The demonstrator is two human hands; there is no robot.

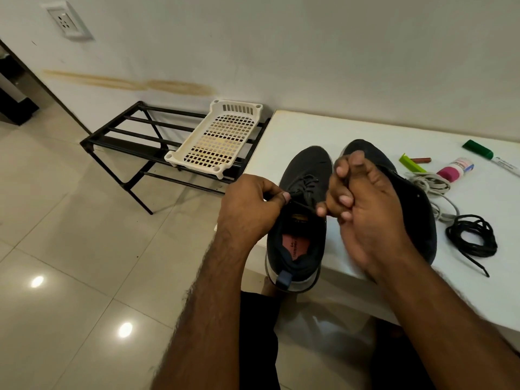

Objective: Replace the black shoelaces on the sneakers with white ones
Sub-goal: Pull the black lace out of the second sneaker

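Unlacing the left sneaker (298, 220): the left hand (250, 204) and right hand (363, 209) each pinch its black lace (302, 205), which probably needs drawing out next.

2 dark sneakers stand on the white table (351, 130). The left hand (250, 206) and right hand (363, 198) each pinch the black lace (304, 205) of the left sneaker (304, 192). A removed black lace (472, 235) and white laces (427, 184) lie beside the right sneaker (416, 209).
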